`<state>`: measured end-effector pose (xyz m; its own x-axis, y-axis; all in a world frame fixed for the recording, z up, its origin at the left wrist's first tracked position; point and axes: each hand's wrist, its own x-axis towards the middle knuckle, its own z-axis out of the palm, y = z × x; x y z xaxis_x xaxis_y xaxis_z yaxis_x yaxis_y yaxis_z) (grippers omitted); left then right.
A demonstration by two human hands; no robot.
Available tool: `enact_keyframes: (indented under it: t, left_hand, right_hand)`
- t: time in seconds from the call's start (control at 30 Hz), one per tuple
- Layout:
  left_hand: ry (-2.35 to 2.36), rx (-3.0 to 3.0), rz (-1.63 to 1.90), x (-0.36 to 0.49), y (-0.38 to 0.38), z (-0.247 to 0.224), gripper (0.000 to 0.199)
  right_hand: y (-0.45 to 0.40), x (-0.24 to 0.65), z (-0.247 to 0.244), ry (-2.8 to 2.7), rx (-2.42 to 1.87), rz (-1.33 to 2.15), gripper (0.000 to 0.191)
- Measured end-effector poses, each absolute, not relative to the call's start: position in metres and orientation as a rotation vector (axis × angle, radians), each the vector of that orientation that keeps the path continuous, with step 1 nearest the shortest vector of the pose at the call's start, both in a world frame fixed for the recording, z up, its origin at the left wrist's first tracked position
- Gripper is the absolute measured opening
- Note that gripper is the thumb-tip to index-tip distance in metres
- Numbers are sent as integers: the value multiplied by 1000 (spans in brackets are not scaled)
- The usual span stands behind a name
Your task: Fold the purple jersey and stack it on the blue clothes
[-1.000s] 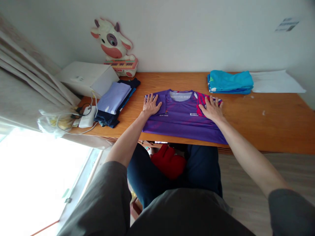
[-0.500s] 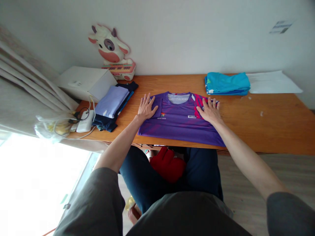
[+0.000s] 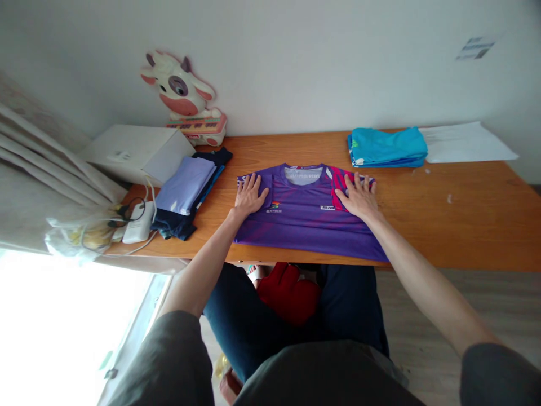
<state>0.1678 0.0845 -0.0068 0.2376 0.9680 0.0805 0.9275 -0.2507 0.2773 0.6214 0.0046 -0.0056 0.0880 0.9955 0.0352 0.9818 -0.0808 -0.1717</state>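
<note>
A purple T-shirt (image 3: 291, 228) with a round neckline and a red-patterned sleeve on the right lies flat on the wooden table, its lower edge close to the table's front. My left hand (image 3: 250, 195) rests palm down on the purple sleeve at the left, fingers spread. On the opposite side, my right hand (image 3: 360, 197) lies flat across the red sleeve, its fingers also apart. Neither hand grips the cloth. Parts of both sleeves are hidden under the hands.
Folded clothes (image 3: 186, 186) are piled left of the shirt, beside a white box (image 3: 139, 149) and a white power strip (image 3: 138, 223). A cow toy (image 3: 181, 96) stands behind. Folded blue clothing (image 3: 389, 148) and white paper (image 3: 465, 144) lie at the back right.
The whole view has shifted slightly, so the table sits lower in it. My left hand has slid a little on the sleeve, whose outer tip now shows. My right hand stays on the red sleeve.
</note>
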Motion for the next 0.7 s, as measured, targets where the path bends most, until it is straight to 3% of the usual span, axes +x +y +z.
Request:
enact_keyframes:
  t: [0.3, 0.5, 0.7]
  left_hand:
    - [1729, 2328, 479, 159, 87, -4, 84]
    - [1626, 2297, 1001, 150, 59, 15, 42]
    - [1635, 2244, 960, 110, -48, 21, 28]
  right_hand:
    - [7, 620, -6, -1956, -2107, 156, 98]
    - [-22, 641, 18, -1609, -1663, -9, 64]
    - [-154, 685, 28, -1599, -1786, 174, 44]
